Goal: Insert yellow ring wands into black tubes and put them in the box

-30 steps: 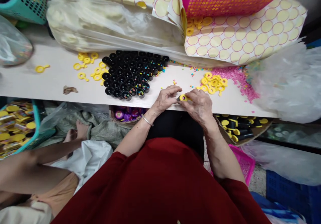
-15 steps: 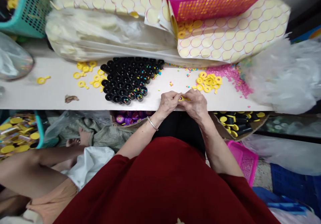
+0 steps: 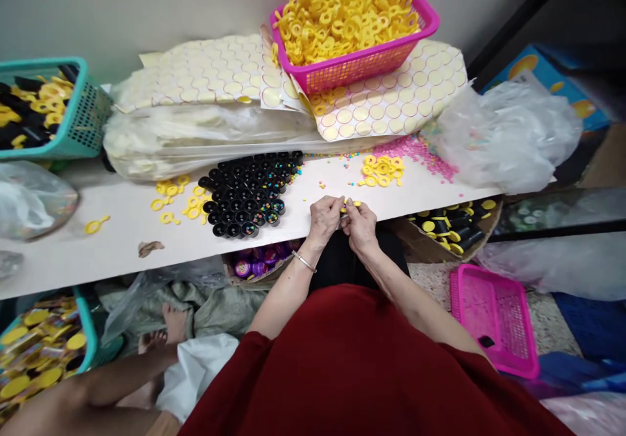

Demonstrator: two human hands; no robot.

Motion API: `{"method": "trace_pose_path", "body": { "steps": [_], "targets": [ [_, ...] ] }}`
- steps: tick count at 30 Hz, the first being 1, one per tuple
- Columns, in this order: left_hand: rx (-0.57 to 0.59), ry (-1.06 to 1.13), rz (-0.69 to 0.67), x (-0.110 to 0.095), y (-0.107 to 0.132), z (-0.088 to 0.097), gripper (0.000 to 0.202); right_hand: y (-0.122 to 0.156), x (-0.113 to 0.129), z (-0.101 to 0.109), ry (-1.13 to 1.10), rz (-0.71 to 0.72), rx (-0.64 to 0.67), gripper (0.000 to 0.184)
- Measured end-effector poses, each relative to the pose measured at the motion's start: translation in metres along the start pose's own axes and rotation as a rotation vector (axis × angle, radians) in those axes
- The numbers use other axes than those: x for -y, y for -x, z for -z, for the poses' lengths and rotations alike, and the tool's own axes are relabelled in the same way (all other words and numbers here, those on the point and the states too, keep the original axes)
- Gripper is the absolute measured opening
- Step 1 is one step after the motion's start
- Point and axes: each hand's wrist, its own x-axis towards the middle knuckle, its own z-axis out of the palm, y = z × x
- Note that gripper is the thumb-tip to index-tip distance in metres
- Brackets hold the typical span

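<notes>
At the table's front edge my left hand point(image 3: 324, 219), with a bracelet on the wrist, and my right hand point(image 3: 360, 225) meet with fingers closed. Between their fingertips is a small yellow plastic piece point(image 3: 353, 203), mostly covered by the fingers; it looks like the ring-shaped pieces with short handles on the table. To the left stand rows of black plastic cups point(image 3: 239, 204), and several on the right side hold small coloured candy beads. Beyond my right hand lies a pile of yellow rings with handles point(image 3: 382, 171).
Pink beads point(image 3: 430, 156) are scattered beside a clear plastic bag point(image 3: 508, 139). A pink basket point(image 3: 357, 68) of yellow rings stands on sticker sheets point(image 3: 195, 74). A teal basket point(image 3: 88, 113) is at left. Below are boxes, a pink tray point(image 3: 493, 319) and another person's leg point(image 3: 117, 371).
The view has swung, so the table appears tilted and more of the pink basket shows. My hands keep pinching the yellow piece; the right hand has turned with its fingers pointing more upward.
</notes>
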Motion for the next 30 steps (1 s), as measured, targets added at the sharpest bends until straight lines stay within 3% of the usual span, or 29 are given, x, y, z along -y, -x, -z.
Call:
{"method": "trace_pose_path", "body": {
  "steps": [4, 9, 14, 18, 24, 30],
  "targets": [
    [-0.004, 0.032, 0.003, 0.000, 0.003, -0.003, 0.027, -0.002, 0.000, -0.004, 0.010, 0.019, -0.042, 0.040],
    [-0.039, -0.022, 0.116, 0.000, 0.006, -0.007, 0.027, -0.003, 0.003, -0.004, -0.066, -0.065, -0.072, 0.033],
    [-0.009, -0.027, 0.071, -0.001, 0.004, -0.007, 0.026, -0.007, 0.010, -0.004, -0.079, -0.094, -0.039, 0.028],
    [-0.007, 0.011, 0.133, 0.004, 0.004, -0.008, 0.023, -0.007, 0.011, -0.004, -0.089, -0.086, -0.049, 0.030],
    [0.056, 0.076, 0.194, 0.010, -0.001, -0.006, 0.026, -0.006, 0.013, -0.005, -0.103, -0.120, -0.025, 0.036],
    [0.130, 0.140, 0.312, 0.006, -0.003, -0.003, 0.031, -0.012, 0.015, -0.008, -0.046, -0.097, -0.091, 0.036]
  ]
}}
